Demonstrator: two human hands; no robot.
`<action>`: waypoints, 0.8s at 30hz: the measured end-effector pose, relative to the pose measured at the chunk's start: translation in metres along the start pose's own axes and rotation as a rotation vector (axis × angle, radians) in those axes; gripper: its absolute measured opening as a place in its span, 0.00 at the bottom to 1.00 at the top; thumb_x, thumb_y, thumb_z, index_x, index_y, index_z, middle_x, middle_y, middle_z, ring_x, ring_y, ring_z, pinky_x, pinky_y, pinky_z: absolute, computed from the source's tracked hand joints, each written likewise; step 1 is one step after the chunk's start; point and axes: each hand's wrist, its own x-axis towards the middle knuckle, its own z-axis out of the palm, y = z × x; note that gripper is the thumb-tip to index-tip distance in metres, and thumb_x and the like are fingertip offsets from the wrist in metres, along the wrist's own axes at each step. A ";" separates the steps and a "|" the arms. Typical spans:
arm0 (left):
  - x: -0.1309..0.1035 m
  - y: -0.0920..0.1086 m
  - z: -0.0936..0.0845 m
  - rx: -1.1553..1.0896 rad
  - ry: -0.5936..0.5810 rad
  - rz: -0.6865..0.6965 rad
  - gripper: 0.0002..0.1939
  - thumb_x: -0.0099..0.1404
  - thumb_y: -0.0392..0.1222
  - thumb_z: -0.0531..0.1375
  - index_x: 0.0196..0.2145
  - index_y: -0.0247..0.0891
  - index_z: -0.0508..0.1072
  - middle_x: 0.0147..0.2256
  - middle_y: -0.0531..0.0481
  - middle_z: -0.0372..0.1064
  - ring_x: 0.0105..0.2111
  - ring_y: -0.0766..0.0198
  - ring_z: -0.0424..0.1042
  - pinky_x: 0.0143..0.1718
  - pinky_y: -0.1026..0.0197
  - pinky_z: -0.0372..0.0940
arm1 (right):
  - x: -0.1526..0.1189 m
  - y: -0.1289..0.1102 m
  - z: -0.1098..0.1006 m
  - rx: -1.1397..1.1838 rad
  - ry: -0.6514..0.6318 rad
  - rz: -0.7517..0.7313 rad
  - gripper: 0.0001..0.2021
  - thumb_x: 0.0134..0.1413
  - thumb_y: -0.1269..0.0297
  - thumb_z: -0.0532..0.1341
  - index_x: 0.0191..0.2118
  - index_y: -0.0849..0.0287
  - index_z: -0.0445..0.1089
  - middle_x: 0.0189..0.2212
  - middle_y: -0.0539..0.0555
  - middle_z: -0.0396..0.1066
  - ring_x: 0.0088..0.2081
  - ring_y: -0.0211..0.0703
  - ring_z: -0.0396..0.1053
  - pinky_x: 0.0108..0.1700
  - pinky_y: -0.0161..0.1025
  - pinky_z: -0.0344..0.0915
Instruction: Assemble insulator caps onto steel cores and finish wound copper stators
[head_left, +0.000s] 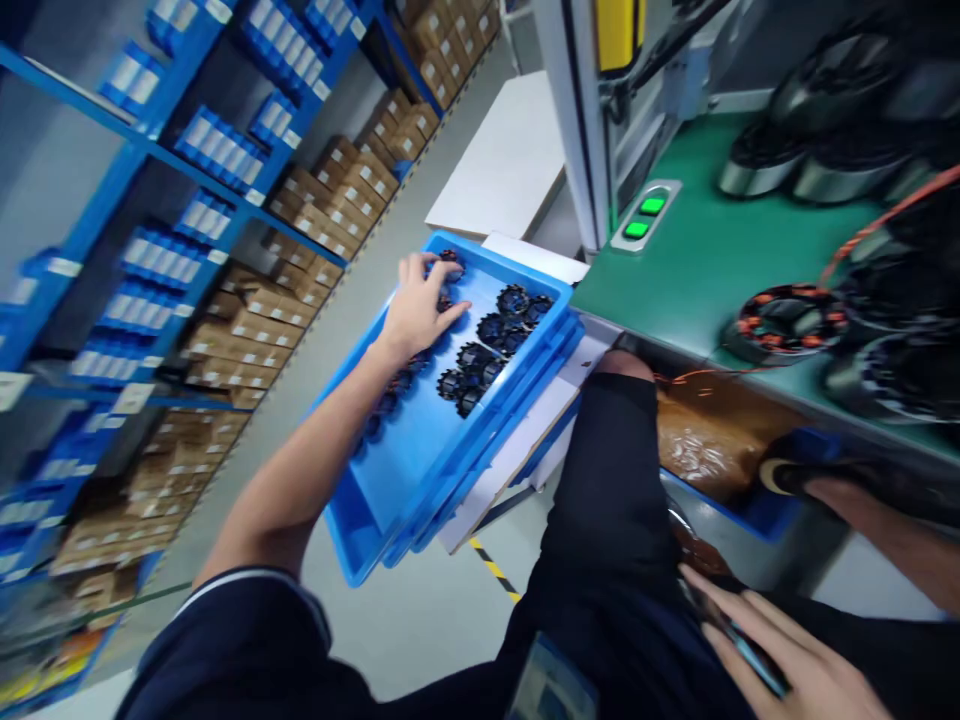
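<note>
My left hand [421,308] reaches into a blue plastic tray [405,425], thumb and fingers apart. Its fingertips are over a small black toothed motor core [450,262] near the tray's far corner. Similar cores [491,345] with dark blue parts stand grouped along the right side, while others line the left side, partly covered by my hand and forearm. At the lower right, my right hand [795,650] is closed around a slim dark tool with a teal edge [750,650]; its working end is blurred.
The tray tops a stack on a white board [495,480]. To the right, a green workbench [667,270] carries metal rings and a stator with orange windings [791,320]. A blue bin [784,510] with brown wrapping sits below. Shelves of boxes [300,220] stand left.
</note>
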 end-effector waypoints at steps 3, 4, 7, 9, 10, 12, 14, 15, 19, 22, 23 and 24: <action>0.004 0.081 -0.009 -0.238 0.225 0.255 0.41 0.77 0.70 0.68 0.72 0.39 0.72 0.66 0.30 0.73 0.67 0.35 0.72 0.75 0.32 0.67 | 0.015 -0.029 -0.007 -0.092 -0.132 -0.103 0.22 0.82 0.54 0.62 0.73 0.40 0.82 0.58 0.52 0.89 0.54 0.53 0.91 0.52 0.38 0.90; 0.005 0.115 -0.011 -0.319 0.236 0.369 0.41 0.77 0.70 0.68 0.74 0.39 0.71 0.66 0.32 0.74 0.66 0.37 0.73 0.73 0.34 0.69 | 0.020 -0.038 -0.010 -0.131 -0.141 -0.124 0.22 0.83 0.56 0.61 0.73 0.42 0.82 0.58 0.54 0.89 0.54 0.52 0.91 0.52 0.39 0.90; 0.006 0.218 -0.014 -0.443 0.093 0.558 0.48 0.74 0.69 0.73 0.77 0.36 0.69 0.65 0.34 0.77 0.65 0.38 0.77 0.68 0.38 0.75 | 0.025 -0.057 -0.017 -0.194 -0.174 -0.157 0.24 0.82 0.62 0.59 0.75 0.46 0.80 0.56 0.58 0.88 0.54 0.53 0.91 0.55 0.44 0.90; 0.010 0.272 -0.013 -0.425 0.012 0.509 0.47 0.74 0.61 0.75 0.77 0.31 0.67 0.67 0.32 0.77 0.68 0.36 0.76 0.69 0.38 0.75 | 0.019 -0.061 -0.022 -0.186 -0.204 -0.148 0.26 0.81 0.64 0.60 0.76 0.44 0.78 0.54 0.58 0.88 0.53 0.52 0.90 0.56 0.46 0.90; 0.013 0.291 -0.010 -0.401 -0.013 0.463 0.44 0.75 0.58 0.75 0.76 0.30 0.68 0.67 0.31 0.76 0.69 0.35 0.75 0.69 0.37 0.74 | 0.013 -0.061 -0.024 -0.176 -0.214 -0.135 0.26 0.81 0.64 0.61 0.77 0.43 0.77 0.53 0.57 0.88 0.52 0.52 0.90 0.56 0.46 0.90; 0.019 0.313 -0.005 -0.354 -0.032 0.385 0.36 0.77 0.53 0.73 0.72 0.30 0.72 0.66 0.32 0.77 0.69 0.35 0.75 0.70 0.37 0.74 | -0.003 -0.055 -0.026 -0.165 -0.216 -0.101 0.27 0.81 0.64 0.61 0.78 0.42 0.76 0.54 0.56 0.88 0.53 0.51 0.91 0.56 0.45 0.89; 0.023 0.314 -0.001 -0.365 -0.027 0.337 0.29 0.78 0.52 0.72 0.68 0.32 0.76 0.63 0.34 0.78 0.67 0.36 0.77 0.69 0.36 0.75 | -0.023 -0.041 -0.023 -0.168 -0.206 -0.055 0.26 0.82 0.62 0.62 0.77 0.41 0.77 0.58 0.55 0.89 0.58 0.53 0.90 0.57 0.44 0.89; 0.022 0.309 0.000 -0.417 -0.012 0.316 0.27 0.78 0.52 0.72 0.66 0.34 0.77 0.62 0.35 0.78 0.65 0.37 0.78 0.69 0.36 0.74 | -0.033 -0.032 -0.020 -0.172 -0.198 -0.033 0.25 0.82 0.60 0.62 0.77 0.41 0.78 0.60 0.54 0.88 0.60 0.55 0.89 0.58 0.44 0.88; -0.002 0.279 -0.001 -1.067 -0.016 0.149 0.30 0.73 0.53 0.73 0.67 0.40 0.74 0.62 0.40 0.79 0.53 0.49 0.84 0.61 0.44 0.79 | -0.061 0.000 -0.006 -0.141 -0.166 0.025 0.22 0.82 0.54 0.62 0.72 0.44 0.83 0.61 0.52 0.88 0.60 0.58 0.88 0.57 0.43 0.87; -0.044 0.271 0.002 -1.664 -0.221 -0.037 0.38 0.70 0.57 0.75 0.70 0.50 0.67 0.57 0.46 0.78 0.38 0.61 0.83 0.40 0.57 0.78 | -0.058 0.009 -0.017 -0.063 -0.074 0.067 0.21 0.83 0.49 0.61 0.66 0.48 0.88 0.59 0.52 0.88 0.59 0.56 0.89 0.58 0.40 0.86; -0.060 0.273 0.006 -1.802 -0.300 -0.082 0.39 0.69 0.60 0.76 0.69 0.51 0.65 0.53 0.48 0.78 0.35 0.62 0.82 0.36 0.59 0.75 | -0.053 0.010 -0.027 -0.034 -0.022 0.087 0.21 0.83 0.48 0.62 0.64 0.49 0.89 0.59 0.52 0.89 0.58 0.55 0.89 0.58 0.38 0.86; -0.075 0.278 0.010 -1.902 -0.373 -0.113 0.39 0.69 0.63 0.77 0.67 0.52 0.64 0.49 0.50 0.77 0.34 0.62 0.81 0.34 0.61 0.73 | -0.046 0.009 -0.039 -0.010 0.037 0.105 0.21 0.83 0.47 0.62 0.63 0.50 0.89 0.58 0.53 0.89 0.57 0.53 0.90 0.58 0.36 0.86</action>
